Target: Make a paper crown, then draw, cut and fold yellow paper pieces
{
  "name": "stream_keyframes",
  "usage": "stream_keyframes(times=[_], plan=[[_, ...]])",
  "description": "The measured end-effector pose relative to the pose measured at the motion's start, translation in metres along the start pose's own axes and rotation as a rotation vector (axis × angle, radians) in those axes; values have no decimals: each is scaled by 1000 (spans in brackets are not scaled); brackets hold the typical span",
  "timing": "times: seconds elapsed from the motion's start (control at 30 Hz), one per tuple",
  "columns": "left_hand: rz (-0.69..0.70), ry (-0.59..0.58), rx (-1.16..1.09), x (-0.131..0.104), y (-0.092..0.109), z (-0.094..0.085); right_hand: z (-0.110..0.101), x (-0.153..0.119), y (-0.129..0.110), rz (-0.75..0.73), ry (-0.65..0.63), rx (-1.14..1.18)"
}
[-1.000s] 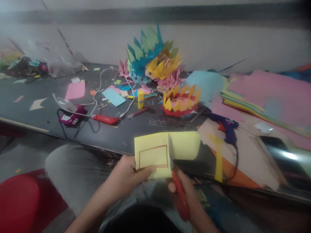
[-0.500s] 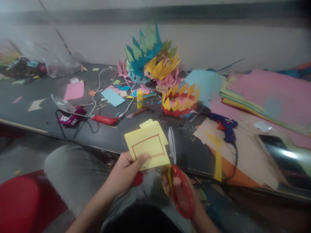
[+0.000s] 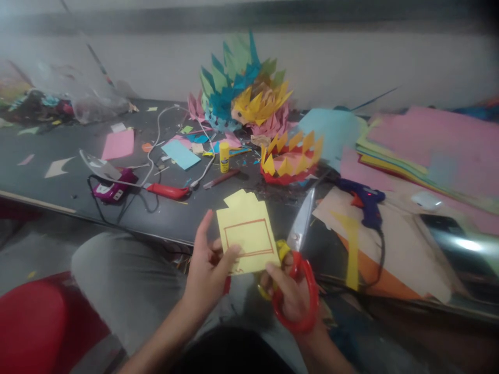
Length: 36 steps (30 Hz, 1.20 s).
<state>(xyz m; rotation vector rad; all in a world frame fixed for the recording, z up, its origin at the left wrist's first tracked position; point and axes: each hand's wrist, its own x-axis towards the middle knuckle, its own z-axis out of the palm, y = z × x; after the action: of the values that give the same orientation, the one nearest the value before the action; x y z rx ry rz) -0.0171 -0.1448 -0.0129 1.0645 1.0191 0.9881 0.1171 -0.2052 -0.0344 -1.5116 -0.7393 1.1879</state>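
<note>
Two bare hands meet at yellow paper pieces (image 3: 249,234) above the lap, before a dark table (image 3: 171,213). The left hand (image 3: 208,270) pinches them between thumb and fingers; the right hand (image 3: 286,285), fingers curled through red-and-yellow scissors (image 3: 302,228), touches their lower right corner. A red-drawn rectangle marks the front piece.

Hands (image 3: 249,278) gripping yellow papers (image 3: 249,236); red-handled scissors (image 3: 299,291) in right.

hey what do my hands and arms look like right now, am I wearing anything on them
Your left hand and right hand have no gloves. The forearms show no sleeves in view, and I see no watch or bracelet.
</note>
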Motion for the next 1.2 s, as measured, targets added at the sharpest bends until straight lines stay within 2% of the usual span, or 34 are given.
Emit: stream_keyframes(times=[0.07, 0.13, 0.23, 0.33, 0.4, 0.53, 0.7, 0.77, 0.9, 0.97, 1.03, 1.1, 1.2], plan=[[115, 5, 149, -1, 0, -2, -1, 0, 0, 30, 8, 13], [197, -79, 340, 0, 3, -6, -3, 0, 1, 52, 16, 13], [228, -154, 470, 4, 13, -14, -10, 1, 0, 49, -13, -58], [205, -133, 457, 11, 21, -24, -16, 2, -2, 31, -61, -109], [166, -181, 436, 15, 25, -30, -19, 3, -3, 29, -88, -89], [68, -335, 453, 17, 32, -36, -21, 7, -7, 33, -39, -38], [-51, -574, 479, 14, 36, -39, -23, 17, -20, -53, 45, 98], [-69, -519, 427, 13, 33, -39, -24, 21, -26, -57, 67, 146], [-90, -125, 215, 11, 22, -29, -21, 21, -28, -90, 50, 197], [-93, -16, 152, 9, 17, -22, -16, 18, -24, -73, 34, 179], [-91, 17, 154, 6, 16, -16, -12, 16, -19, -31, 27, 154], [-66, -6, 202, 5, 19, -15, -11, 15, -19, -9, 6, 134], [1, -179, 355, 7, 32, -22, -15, 16, -32, -50, 1, 15]])
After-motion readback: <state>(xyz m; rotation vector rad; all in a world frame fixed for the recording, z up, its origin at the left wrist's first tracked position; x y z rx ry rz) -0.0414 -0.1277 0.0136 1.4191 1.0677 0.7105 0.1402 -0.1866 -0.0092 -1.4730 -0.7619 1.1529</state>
